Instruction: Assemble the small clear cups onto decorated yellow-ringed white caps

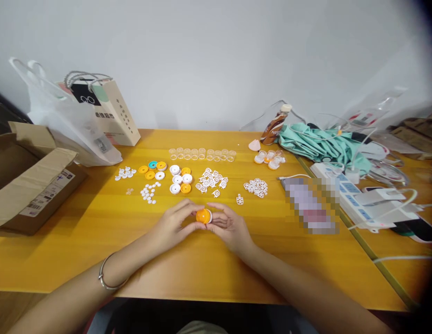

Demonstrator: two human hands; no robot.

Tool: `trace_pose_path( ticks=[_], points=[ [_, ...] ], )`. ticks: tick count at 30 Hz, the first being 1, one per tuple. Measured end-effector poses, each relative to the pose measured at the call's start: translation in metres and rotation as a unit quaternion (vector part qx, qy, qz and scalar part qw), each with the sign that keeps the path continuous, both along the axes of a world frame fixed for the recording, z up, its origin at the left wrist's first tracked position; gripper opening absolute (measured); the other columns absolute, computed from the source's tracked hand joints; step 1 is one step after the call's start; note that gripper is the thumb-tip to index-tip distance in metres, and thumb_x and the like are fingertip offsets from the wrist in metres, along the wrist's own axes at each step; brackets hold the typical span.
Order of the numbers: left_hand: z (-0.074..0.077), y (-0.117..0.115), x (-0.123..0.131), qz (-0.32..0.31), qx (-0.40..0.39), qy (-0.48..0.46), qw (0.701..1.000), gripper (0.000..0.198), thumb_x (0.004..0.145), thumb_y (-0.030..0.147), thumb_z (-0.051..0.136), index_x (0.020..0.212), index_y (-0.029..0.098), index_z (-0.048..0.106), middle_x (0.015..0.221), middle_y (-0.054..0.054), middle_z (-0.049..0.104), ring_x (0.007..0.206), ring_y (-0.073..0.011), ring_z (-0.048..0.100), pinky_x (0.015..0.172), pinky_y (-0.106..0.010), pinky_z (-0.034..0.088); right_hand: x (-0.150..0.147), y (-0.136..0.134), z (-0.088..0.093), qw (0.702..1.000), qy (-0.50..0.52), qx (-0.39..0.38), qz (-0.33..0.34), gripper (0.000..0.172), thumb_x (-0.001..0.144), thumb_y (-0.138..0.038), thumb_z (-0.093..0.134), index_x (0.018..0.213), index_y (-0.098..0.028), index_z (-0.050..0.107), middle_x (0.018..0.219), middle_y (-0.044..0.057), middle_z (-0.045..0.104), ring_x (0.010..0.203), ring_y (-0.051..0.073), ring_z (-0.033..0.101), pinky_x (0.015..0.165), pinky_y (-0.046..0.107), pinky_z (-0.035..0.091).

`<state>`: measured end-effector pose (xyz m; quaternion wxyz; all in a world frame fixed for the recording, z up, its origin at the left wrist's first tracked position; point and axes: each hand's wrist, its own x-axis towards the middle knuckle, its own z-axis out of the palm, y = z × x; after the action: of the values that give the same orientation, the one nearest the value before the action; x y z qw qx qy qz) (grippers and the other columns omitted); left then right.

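A small round orange-and-white plastic piece (203, 216) is held just above the table's near half, its orange face turned partly toward me. My left hand (179, 220) pinches it from the left between thumb and fingers. From the right, the thumb and fingertips of my right hand (231, 227) close on its white edge. Beyond my hands lie white and orange round shells (181, 178), white openwork cut-out parts (210, 180) and a second pile of such parts (256, 188). One loose cut-out part (240, 199) lies closest to my right hand.
Clear plastic cups (202, 154) form a row at the back, with small white discs (149, 191) at left. An open cardboard box (38, 195) and bags (107, 111) stand far left. A bottle (275, 125), a blurred-out flat item (309, 204) and a power strip (355, 199) occupy the right.
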<state>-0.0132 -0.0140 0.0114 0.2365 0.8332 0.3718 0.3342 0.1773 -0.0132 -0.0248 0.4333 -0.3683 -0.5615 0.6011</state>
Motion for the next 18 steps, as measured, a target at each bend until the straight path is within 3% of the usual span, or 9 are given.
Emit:
trace_pose_path(
  ticks=[18],
  points=[
    [-0.0092,-0.0026,0.0017,0.017,0.006,-0.013,1.0,0.015,0.082,0.027,0.06,0.093,0.017,0.059,0.081,-0.002,0.057,0.073,-0.0121,0.055,0.069,-0.025,0.046,-0.0011,-0.0057,-0.0054,0.998,-0.045,0.03,-0.029,0.026,0.072,-0.023,0.064,0.098,-0.024,0.063,0.094,0.002,0.072,0.088,0.02,0.068,0.085,0.035,0.054]
  ],
)
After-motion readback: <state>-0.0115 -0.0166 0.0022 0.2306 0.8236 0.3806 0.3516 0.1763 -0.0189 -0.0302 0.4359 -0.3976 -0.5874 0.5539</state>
